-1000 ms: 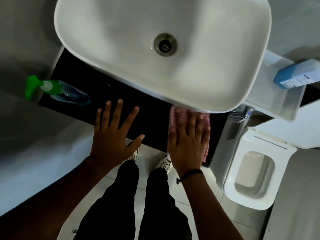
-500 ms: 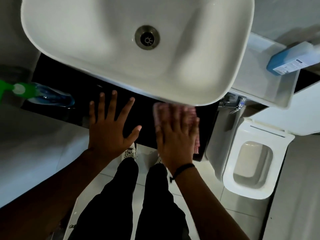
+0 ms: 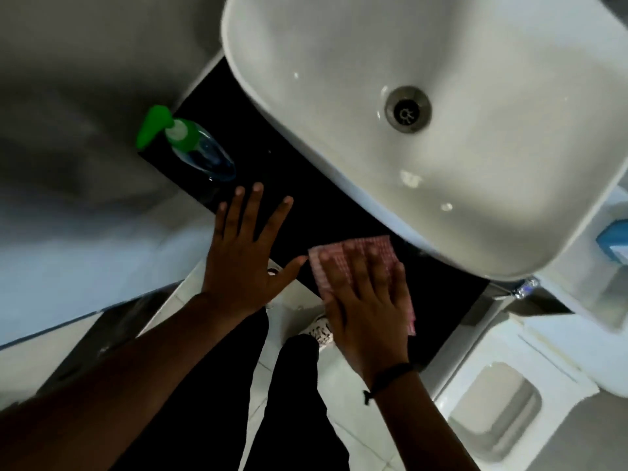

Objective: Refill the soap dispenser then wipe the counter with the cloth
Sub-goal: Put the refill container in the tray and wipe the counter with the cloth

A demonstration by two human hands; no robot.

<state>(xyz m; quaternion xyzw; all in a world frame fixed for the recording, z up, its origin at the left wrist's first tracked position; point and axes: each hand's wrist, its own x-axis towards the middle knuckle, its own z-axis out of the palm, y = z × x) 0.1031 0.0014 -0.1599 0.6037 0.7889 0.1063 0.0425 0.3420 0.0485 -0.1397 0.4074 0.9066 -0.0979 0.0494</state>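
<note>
On the black counter (image 3: pixel 326 212), right hand (image 3: pixel 368 309) presses the cloth (image 3: pixel 353 256) flat-fingered; left hand (image 3: pixel 244 256) rests splayed, empty.

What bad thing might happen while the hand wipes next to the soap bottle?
The soap bottle stands near the left end of the black counter, just past the left hand. If the wiping goes that way, it might get bumped and tip. The cloth under the right hand hangs a little over the front edge, so it might slip off onto the floor.
</note>
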